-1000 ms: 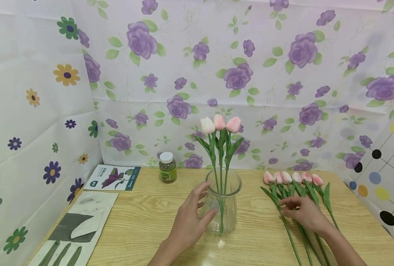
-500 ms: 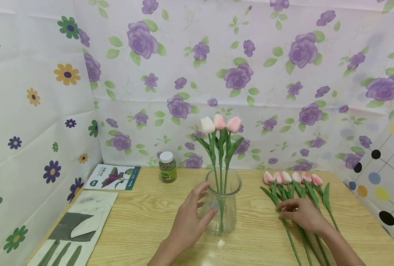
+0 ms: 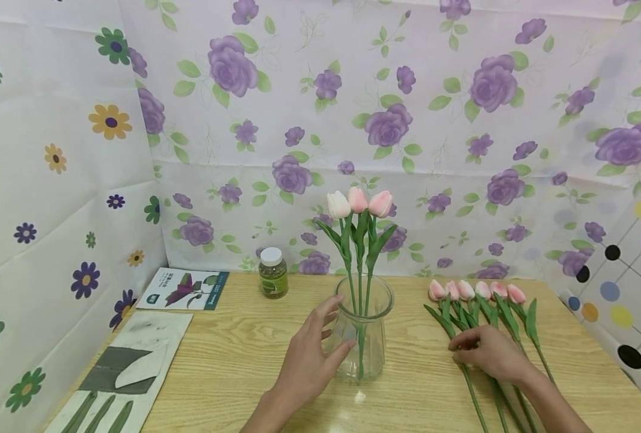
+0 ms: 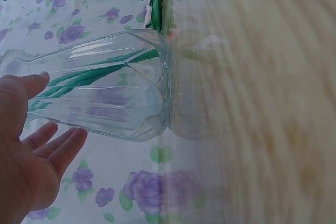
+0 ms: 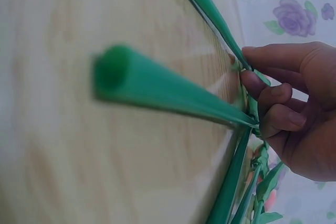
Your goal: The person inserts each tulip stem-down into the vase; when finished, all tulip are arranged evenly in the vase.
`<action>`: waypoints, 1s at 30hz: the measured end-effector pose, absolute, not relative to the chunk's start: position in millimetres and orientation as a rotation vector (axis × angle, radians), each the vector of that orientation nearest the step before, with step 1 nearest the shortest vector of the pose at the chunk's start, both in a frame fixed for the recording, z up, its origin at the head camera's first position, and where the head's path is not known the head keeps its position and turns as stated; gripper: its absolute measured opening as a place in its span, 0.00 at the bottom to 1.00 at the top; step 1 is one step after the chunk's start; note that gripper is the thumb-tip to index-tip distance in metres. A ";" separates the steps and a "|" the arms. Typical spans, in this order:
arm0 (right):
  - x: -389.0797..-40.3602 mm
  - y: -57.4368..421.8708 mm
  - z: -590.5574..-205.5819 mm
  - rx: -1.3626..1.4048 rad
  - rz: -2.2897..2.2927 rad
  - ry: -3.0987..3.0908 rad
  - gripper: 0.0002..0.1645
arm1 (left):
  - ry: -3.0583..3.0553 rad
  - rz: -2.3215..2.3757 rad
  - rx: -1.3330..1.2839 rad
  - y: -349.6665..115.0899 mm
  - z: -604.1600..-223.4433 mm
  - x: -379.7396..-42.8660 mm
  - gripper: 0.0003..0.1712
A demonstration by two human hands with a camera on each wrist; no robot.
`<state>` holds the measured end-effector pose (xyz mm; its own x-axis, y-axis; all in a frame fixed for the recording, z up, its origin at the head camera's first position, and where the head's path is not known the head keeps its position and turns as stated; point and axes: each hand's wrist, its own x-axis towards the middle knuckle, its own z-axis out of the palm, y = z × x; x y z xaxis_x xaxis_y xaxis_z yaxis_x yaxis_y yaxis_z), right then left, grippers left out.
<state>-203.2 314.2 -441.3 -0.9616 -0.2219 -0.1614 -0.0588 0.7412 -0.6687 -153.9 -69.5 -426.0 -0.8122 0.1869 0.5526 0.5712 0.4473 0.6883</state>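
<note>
A clear glass vase [image 3: 377, 355] stands upright on the table, holding three pale pink and white tulips [image 3: 358, 201] with green stems. My left hand [image 3: 311, 355] is spread at the vase's left side, fingertips right at the glass below the rim; in the left wrist view its thumb and fingers [image 4: 65, 148] lie loosely by the neck. To the right, several pink tulips [image 3: 481, 290] lie in a row, blooms away from me. My right hand [image 3: 490, 355] is over their stems and pinches the leftmost stem [image 5: 212, 17] between thumb and forefinger.
A white-capped jar [image 3: 273, 276] stands behind and left of the vase. Along the table's left side lie a printed leaflet [image 3: 182, 290] and a grey-and-white picture sheet [image 3: 131, 367]. Flower-patterned cloth [image 3: 299, 90] hangs behind the wooden table [image 3: 234, 361].
My right hand has shifted slightly left and towards me, its fingertips coming together on the leftmost tulip's stem. The left hand and vase have stayed in place.
</note>
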 end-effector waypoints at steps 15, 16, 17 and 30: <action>-203.3 313.3 -444.0 -0.248 -1.187 2.589 0.21 | -2.325 -1.321 -0.640 -69.9 -426.1 -153.3 0.47; -203.2 313.7 -444.2 -0.257 -1.201 2.578 0.21 | -2.324 -1.322 -0.640 -69.9 -426.0 -153.2 0.47; -203.2 314.0 -444.4 -0.263 -1.214 2.570 0.22 | -2.322 -1.322 -0.641 -69.9 -425.9 -153.2 0.47; -201.9 312.6 -439.0 -0.269 -1.363 2.559 0.29 | -2.323 -1.323 -0.642 -69.9 -425.6 -153.2 0.47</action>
<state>-201.9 312.6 -439.0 -0.9568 -0.2672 -0.1147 -0.0539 0.5505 -0.8331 -153.2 -69.9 -425.6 -0.8195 0.1956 0.5387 0.5631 0.4495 0.6934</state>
